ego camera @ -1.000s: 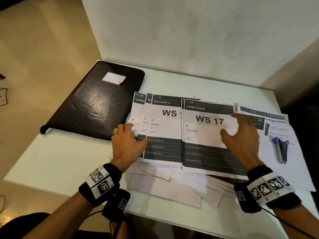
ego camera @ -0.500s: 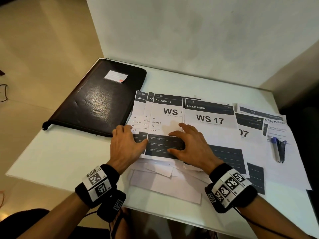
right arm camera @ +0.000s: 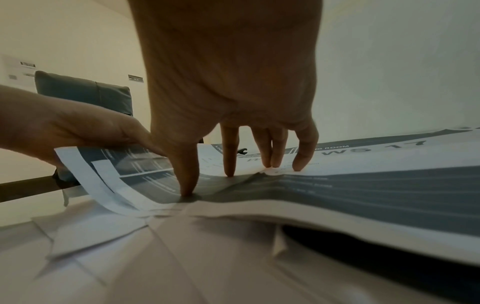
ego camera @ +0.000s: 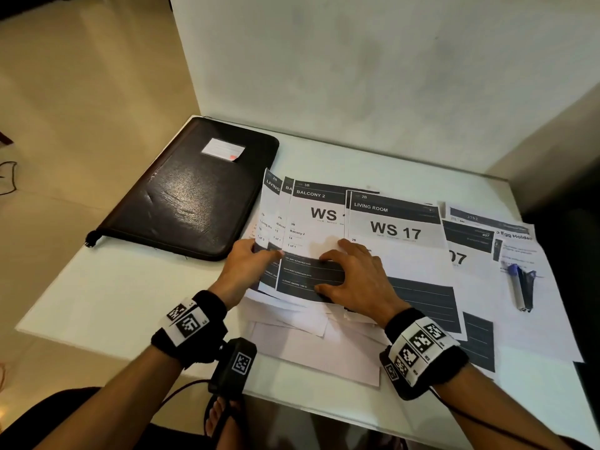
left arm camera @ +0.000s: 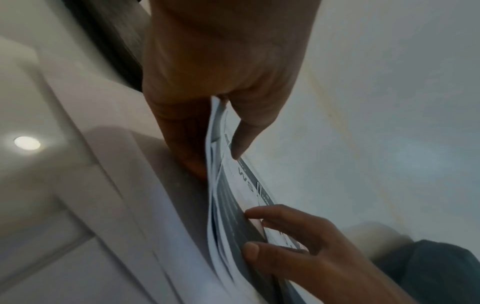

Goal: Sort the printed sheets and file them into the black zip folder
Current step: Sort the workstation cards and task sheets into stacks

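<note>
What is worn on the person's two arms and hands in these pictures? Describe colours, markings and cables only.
Both hands are bare, without gloves or sleeves. The left hand has a black wristband carrying white patches printed with black square codes, and a small black box with another code hangs below it, trailing a dark cable. The right hand has a similar black wristband with several coded patches and a thin dark cable.

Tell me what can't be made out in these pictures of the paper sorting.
- Balcony 2 sheet: head view, its WS number is covered by the WS 17 sheet.
- Folder label: head view, writing too small.
- Two leftmost sheets: head view, headings overlapped.
- Left hand: left wrist view, blurred; fingertips behind the sheets.
</note>
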